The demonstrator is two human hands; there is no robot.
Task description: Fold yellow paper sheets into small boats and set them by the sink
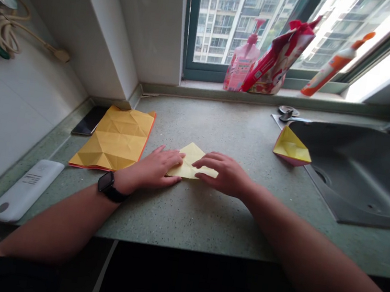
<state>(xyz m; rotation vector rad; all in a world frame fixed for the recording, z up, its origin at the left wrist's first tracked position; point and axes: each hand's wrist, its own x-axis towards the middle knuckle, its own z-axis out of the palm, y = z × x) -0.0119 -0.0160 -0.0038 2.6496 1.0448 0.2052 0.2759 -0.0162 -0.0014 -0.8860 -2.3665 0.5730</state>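
1. Bare forearms reach in from the bottom corners of the view, and a black smartwatch [109,186] sits on the left wrist.
2. Left hand [154,167]: its fingers lie extended and together, with the fingertips [178,159] on the left edge of the folded yellow paper [188,164]. They are pressing rather than pinching.
3. Right hand [222,174]: its fingers are slightly curved and rest across the paper's right part from above, also without gripping.
4. That paper lies flat on the speckled grey-green stone countertop [219,125], near the centre of the view, between the hands and touching both.
5. At 9 o'clock from it lies a creased yellow-orange sheet [116,140], with a smartphone [89,120] just beside that sheet's far-left edge.
6. At 8 o'clock lies a white rectangular device [24,189].
7. At 2 o'clock, a yellow-and-pink folded paper piece [292,147] sits at the edge of a steel sink [354,173].
8. At 12 to 1 o'clock, a pink pump bottle [243,58], a red-and-white bag [278,58] and an orange-and-white bottle [332,63] stand on the windowsill.
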